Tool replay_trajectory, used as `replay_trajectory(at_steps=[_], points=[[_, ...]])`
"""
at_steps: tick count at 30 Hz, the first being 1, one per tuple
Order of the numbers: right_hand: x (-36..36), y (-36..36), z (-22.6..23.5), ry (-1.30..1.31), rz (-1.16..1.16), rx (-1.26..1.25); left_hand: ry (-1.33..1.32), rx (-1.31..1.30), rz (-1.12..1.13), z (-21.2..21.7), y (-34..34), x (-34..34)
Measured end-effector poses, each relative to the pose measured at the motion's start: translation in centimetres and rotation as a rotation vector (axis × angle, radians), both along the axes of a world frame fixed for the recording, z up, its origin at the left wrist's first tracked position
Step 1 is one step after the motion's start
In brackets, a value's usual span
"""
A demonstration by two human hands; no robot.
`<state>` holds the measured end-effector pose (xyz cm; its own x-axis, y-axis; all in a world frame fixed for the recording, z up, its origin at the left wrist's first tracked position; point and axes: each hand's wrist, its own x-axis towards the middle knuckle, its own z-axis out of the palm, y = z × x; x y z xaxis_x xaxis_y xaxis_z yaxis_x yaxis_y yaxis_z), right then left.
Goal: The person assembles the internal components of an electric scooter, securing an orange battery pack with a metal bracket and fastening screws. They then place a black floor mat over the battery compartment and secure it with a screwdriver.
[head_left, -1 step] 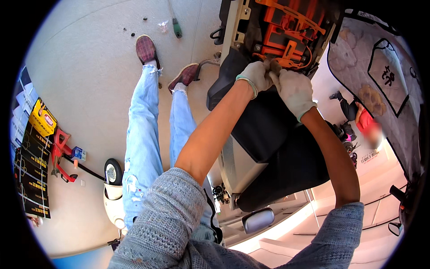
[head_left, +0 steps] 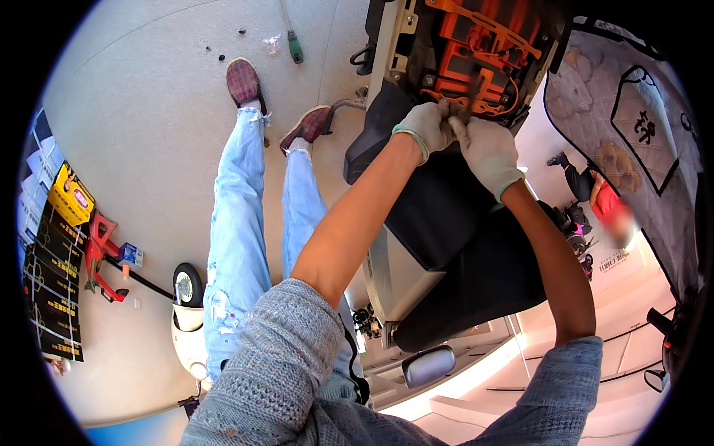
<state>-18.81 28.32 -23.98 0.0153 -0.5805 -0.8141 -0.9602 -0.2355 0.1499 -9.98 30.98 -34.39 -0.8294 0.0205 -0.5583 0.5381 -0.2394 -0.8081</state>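
Observation:
Both of my hands wear pale work gloves and meet at the near edge of an opened scooter compartment. My left hand [head_left: 427, 128] is closed, fingertips pinched together; what they hold is hidden. Beside it, my right hand [head_left: 489, 152] is closed with thumb and fingers around the lower end of a thin dark strip-like piece [head_left: 474, 91], blurred, which points up over the compartment. Behind it lie orange-and-dark battery blocks [head_left: 455, 56] with an orange strap [head_left: 494, 28] across them and orange cables [head_left: 515, 95]. Under my wrists is the black seat [head_left: 435, 212].
A green-handled screwdriver [head_left: 295, 50] lies on the floor near small dark bits and a clear plastic scrap [head_left: 272, 44]. Left are stacked boxes [head_left: 56, 297], a red stand [head_left: 100, 245] and a small wheel [head_left: 187, 285]. A quilted grey cover [head_left: 595, 97] and a person in red [head_left: 613, 204] are right.
The dark piece at my right fingertips has swung upward and now stands over the compartment. My right hand has shifted slightly; my left has barely moved.

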Motion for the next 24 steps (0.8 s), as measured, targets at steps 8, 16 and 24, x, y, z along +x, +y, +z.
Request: replay_trajectory(at_steps=[8,16,24], points=[[1.3,0.5,2.3,-0.306,-1.624,0.045,-0.075,-0.149,-0.041,-0.6,0.6,-0.2],[0.2,0.1,0.6,-0.052,0.105,-0.105,-0.07,-0.127,-0.11,-1.3,0.7,-1.5],[-0.7,4.7,0.1,-0.659,-0.672,-0.314,-0.391,-1.822,-0.886,-0.1,1.0,0.4]])
